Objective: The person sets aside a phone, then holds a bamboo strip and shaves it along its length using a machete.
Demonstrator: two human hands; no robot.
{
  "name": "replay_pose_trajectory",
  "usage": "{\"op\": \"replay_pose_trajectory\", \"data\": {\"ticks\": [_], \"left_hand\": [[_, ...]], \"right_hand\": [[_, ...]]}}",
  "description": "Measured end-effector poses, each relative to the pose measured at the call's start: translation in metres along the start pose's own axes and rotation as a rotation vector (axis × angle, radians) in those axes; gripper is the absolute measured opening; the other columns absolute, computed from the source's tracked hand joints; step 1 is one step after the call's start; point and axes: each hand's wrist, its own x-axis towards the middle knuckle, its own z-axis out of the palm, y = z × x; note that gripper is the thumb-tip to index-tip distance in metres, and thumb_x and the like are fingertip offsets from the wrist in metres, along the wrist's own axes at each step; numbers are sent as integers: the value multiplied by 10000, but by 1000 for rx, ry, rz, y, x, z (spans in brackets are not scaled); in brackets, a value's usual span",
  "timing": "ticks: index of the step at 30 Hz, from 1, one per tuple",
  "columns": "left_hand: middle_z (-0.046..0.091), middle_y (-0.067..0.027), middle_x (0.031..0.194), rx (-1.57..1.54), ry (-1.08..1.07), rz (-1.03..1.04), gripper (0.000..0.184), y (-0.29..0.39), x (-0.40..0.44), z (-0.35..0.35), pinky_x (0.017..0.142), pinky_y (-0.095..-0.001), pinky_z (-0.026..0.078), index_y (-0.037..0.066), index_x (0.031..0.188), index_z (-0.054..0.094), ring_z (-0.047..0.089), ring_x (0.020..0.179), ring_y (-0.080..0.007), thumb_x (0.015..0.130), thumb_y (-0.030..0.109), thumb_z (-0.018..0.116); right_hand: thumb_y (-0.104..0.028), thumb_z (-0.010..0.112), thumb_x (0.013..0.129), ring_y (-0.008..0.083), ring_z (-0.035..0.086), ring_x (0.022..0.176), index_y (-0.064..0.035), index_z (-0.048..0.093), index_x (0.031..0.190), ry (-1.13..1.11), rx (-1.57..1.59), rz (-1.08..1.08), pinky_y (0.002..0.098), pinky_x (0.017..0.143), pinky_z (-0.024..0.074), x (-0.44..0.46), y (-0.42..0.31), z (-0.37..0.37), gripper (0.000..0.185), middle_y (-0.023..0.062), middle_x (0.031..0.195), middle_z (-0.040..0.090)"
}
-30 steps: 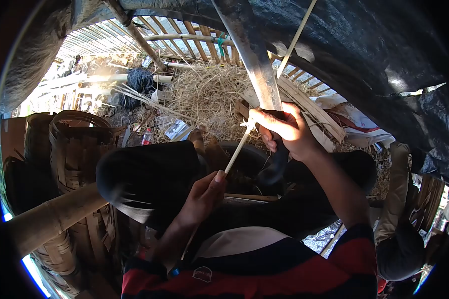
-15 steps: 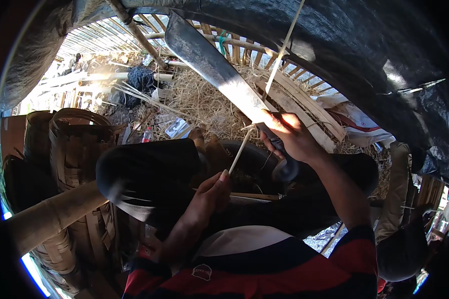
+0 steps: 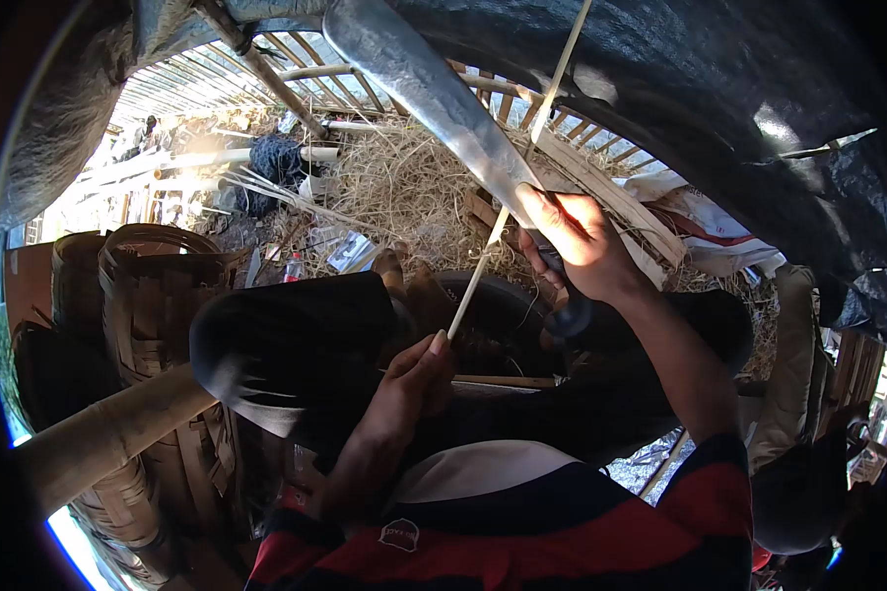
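My right hand (image 3: 586, 246) is closed round the dark handle of a machete (image 3: 434, 94), its thumb lying along the base of the blade. The broad metal blade points up and to the left. My left hand (image 3: 409, 379) pinches a thin pale bamboo strip (image 3: 476, 279) near its lower end, above my lap. From there the strip runs up past the blade's base and the right hand's fingers, then on toward the top edge of the view. Whether the blade's edge touches the strip I cannot tell.
Woven bamboo baskets (image 3: 163, 295) and a thick bamboo pole (image 3: 118, 433) stand at the left. Dry shavings (image 3: 404, 187) cover the ground ahead, with wooden planks (image 3: 611, 197) beside them. A dark tarp (image 3: 719, 98) hangs at upper right. A small bottle (image 3: 293, 267) lies beyond my knee.
The machete and my right hand have shifted slightly up and right. The curled shaving by the blade's base no longer shows, and the strip now runs straight there. My left hand has barely moved.
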Motion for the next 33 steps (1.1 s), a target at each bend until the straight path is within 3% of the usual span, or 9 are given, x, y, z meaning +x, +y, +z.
{"op": "replay_pose_trajectory", "data": {"ticks": [3, 11, 12, 15, 21, 22, 23, 31, 33], "left_hand": [[316, 72, 601, 46, -42, 21, 258, -2, 3, 1, 394, -214, 214, 150, 818, 445, 266, 441, -34, 1004, 325, 408], [310, 70, 596, -11, -88, -22, 259, 1, 4, -2, 395, -210, 210, 156, 808, 440, 266, 440, -34, 995, 335, 428], [310, 70, 596, -7, -94, -18, 259, 2, 6, -2, 395, -210, 210, 156, 808, 440, 266, 440, -34, 995, 335, 428], [303, 70, 593, 3, -39, -34, 254, 4, 8, -4, 396, -210, 205, 157, 812, 437, 257, 440, -35, 994, 335, 430], [302, 82, 593, -72, -146, -46, 257, 3, 8, -7, 403, -218, 200, 157, 814, 449, 252, 446, -35, 1007, 322, 408], [305, 81, 592, -71, -129, -43, 257, 3, 10, -5, 402, -220, 202, 157, 815, 450, 255, 445, -37, 1008, 321, 406], [307, 80, 590, -72, -113, -39, 256, 4, 13, -4, 402, -222, 204, 156, 816, 450, 258, 445, -39, 1008, 320, 404], [310, 75, 588, -84, -189, -65, 269, 8, 21, -5, 399, -223, 211, 154, 807, 436, 259, 442, -42, 1010, 324, 396], [310, 76, 589, -80, -196, -74, 273, 10, 25, -3, 398, -223, 211, 153, 803, 432, 258, 442, -42, 1010, 327, 395]], "right_hand": [[-422, 430, 980, 63, 473, 456, -37, 551, 752, -57, -89, 153, 216, 425, 379, -4, 2, 6, 464, -7, 538, 488], [-371, 431, 985, 82, 464, 442, -25, 554, 789, -43, -26, 14, 222, 417, 378, -1, 9, -2, 417, 25, 570, 517], [-348, 436, 987, 79, 465, 443, -23, 553, 783, -45, -72, 157, 221, 416, 379, -3, 2, 4, 401, 23, 570, 517], [-327, 469, 982, 68, 457, 445, -24, 557, 778, -135, -223, -48, 215, 417, 369, -2, 13, 4, 376, 15, 570, 514], [-389, 433, 986, 76, 453, 441, -15, 562, 780, 2, -63, -2, 227, 425, 378, 0, 16, -1, 446, 19, 571, 514], [-375, 444, 986, 77, 454, 438, -12, 568, 786, -42, -130, 170, 231, 424, 391, -4, 1, 4, 432, 20, 581, 522], [-365, 450, 987, 79, 457, 440, -14, 571, 787, -86, -235, -92, 231, 422, 385, -4, 18, 5, 421, 20, 588, 528], [-427, 421, 987, 71, 474, 481, -13, 556, 830, 32, -145, 28, 217, 435, 368, -4, 1, 0, 463, 2, 571, 496], [-390, 451, 983, 68, 482, 496, -2, 561, 845, 53, -218, -127, 207, 438, 374, 2, 18, -2, 426, 12, 584, 514]]}}
